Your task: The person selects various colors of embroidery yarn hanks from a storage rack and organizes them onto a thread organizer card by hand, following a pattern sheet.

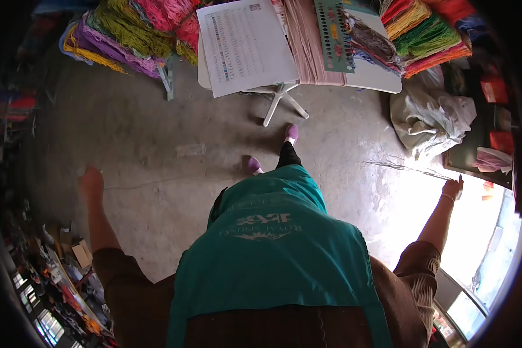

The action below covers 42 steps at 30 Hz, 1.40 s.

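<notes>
Both arms are stretched wide to the sides above the floor. My right hand is closed on a bundle of thin threads, whose loose strands trail off toward the middle in bright light. My left hand is closed at the far left; a small pale bit shows beside its fingers, too small to name. A teal apron covers my front. Ahead stands a white table with a printed sheet, pink threads and a green card with holes.
Colourful yarn bundles hang at the back left, with more yarn at the back right. A whitish plastic sack sits right of the table. Cluttered shelves stand at the lower left. Purple shoes are on the concrete floor.
</notes>
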Each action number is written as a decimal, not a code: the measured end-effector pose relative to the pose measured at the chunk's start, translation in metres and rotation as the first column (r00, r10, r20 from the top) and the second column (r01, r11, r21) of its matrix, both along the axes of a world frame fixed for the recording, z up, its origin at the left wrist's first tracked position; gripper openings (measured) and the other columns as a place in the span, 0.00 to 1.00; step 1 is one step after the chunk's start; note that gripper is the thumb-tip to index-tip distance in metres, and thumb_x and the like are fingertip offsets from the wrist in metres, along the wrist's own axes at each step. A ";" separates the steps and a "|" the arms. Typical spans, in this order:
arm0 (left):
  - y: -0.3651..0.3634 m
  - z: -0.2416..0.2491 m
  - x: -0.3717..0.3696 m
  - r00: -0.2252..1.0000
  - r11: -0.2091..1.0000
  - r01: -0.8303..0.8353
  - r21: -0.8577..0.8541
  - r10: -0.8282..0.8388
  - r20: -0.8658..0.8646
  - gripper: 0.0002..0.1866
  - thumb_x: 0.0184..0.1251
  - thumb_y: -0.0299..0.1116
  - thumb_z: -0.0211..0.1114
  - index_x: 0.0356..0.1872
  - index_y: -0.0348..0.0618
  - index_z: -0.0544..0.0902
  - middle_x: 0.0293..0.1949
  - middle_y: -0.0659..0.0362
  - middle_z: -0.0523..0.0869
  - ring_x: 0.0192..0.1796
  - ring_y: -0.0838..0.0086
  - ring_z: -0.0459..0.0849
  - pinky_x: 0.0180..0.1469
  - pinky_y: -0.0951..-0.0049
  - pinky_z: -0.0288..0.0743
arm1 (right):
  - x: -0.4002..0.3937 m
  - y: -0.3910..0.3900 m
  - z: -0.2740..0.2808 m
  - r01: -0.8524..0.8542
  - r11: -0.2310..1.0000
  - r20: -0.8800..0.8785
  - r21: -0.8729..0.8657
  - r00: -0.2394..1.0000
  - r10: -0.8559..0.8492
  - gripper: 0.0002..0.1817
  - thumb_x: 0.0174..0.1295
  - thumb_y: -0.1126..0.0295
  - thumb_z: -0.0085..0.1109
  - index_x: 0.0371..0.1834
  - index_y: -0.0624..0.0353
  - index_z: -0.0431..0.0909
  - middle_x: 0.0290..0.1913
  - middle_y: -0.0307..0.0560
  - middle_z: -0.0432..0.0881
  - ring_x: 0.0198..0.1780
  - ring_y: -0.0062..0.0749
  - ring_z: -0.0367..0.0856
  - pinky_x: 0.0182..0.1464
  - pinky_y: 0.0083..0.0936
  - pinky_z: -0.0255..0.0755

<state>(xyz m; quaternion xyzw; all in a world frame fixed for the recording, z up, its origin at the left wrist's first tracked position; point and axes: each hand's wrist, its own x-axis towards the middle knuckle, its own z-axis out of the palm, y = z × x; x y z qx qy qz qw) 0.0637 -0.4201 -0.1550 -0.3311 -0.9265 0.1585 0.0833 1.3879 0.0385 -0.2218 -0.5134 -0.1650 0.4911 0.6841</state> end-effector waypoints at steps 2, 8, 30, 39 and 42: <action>0.004 -0.045 -0.029 0.754 0.751 0.614 -0.242 -0.649 -0.102 0.13 0.73 0.34 0.49 0.40 0.40 0.83 0.37 0.49 0.87 0.39 0.54 0.86 0.40 0.58 0.79 | 0.009 -0.001 0.008 0.035 0.991 -0.708 0.132 0.702 0.069 0.17 0.73 0.62 0.49 0.59 0.56 0.77 0.17 0.29 0.53 0.18 0.18 0.53 0.22 0.16 0.53; 0.171 -0.010 0.210 0.220 0.897 0.358 0.259 -0.351 0.910 0.14 0.71 0.34 0.52 0.39 0.35 0.84 0.37 0.50 0.88 0.42 0.65 0.86 0.47 0.67 0.76 | -0.318 -0.086 0.084 -0.193 0.874 -0.466 0.447 0.783 0.411 0.28 0.76 0.63 0.46 0.77 0.56 0.56 0.22 0.27 0.67 0.22 0.11 0.61 0.26 0.10 0.63; 0.435 0.139 0.496 -0.587 0.702 0.518 0.489 -0.125 0.800 0.14 0.76 0.40 0.58 0.37 0.40 0.82 0.24 0.72 0.73 0.27 0.90 0.65 0.31 0.84 0.60 | -0.450 -0.062 0.103 -0.581 0.805 -0.167 0.124 0.787 0.594 0.09 0.70 0.67 0.59 0.32 0.59 0.78 0.17 0.25 0.60 0.17 0.11 0.52 0.18 0.16 0.45; 0.604 0.256 0.462 -0.528 0.848 0.223 0.480 -0.309 0.791 0.13 0.77 0.39 0.57 0.37 0.39 0.79 0.16 0.74 0.62 0.16 0.91 0.55 0.18 0.83 0.48 | -0.275 0.052 0.104 -0.377 0.924 0.073 -0.071 0.922 0.381 0.11 0.73 0.67 0.56 0.30 0.53 0.72 0.18 0.23 0.58 0.17 0.08 0.51 0.17 0.12 0.44; 0.661 0.281 0.465 -0.556 0.785 0.070 0.615 -0.481 0.678 0.12 0.79 0.39 0.55 0.38 0.42 0.79 0.17 0.73 0.66 0.15 0.90 0.55 0.16 0.84 0.48 | -0.267 0.094 0.101 -0.418 0.908 -0.016 -0.017 0.909 0.417 0.10 0.72 0.68 0.56 0.31 0.52 0.71 0.18 0.24 0.58 0.16 0.08 0.52 0.17 0.12 0.44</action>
